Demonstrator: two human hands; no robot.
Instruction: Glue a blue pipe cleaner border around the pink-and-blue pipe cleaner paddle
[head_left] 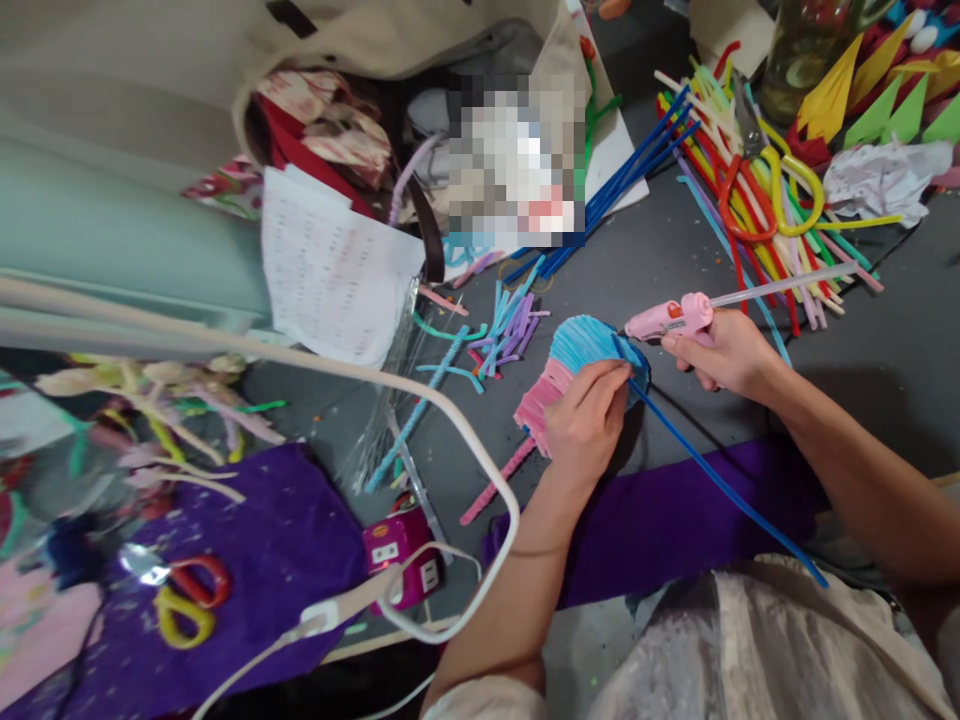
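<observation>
My right hand (724, 352) is closed round a pink glue gun (667, 318), with a clear glue stick poking out of its back. The gun's nozzle is at the upper right edge of a flat blue-and-pink piece (589, 340) made of fuzzy stems. My left hand (592, 405) pinches a dark blue pipe cleaner (720, 465) against the blue part of this piece. The pipe cleaner's long free end runs down to the right towards my lap. A pink stem (499, 480) sticks out at the piece's lower left.
Coloured pipe cleaners (750, 200) lie at the upper right, short cut stems (510, 325) left of the piece. A white cable (450, 410) loops beside my left arm, near a magenta power socket (405, 560). Scissors (199, 590) rest on purple cloth (277, 540); printed paper (337, 265) lies behind.
</observation>
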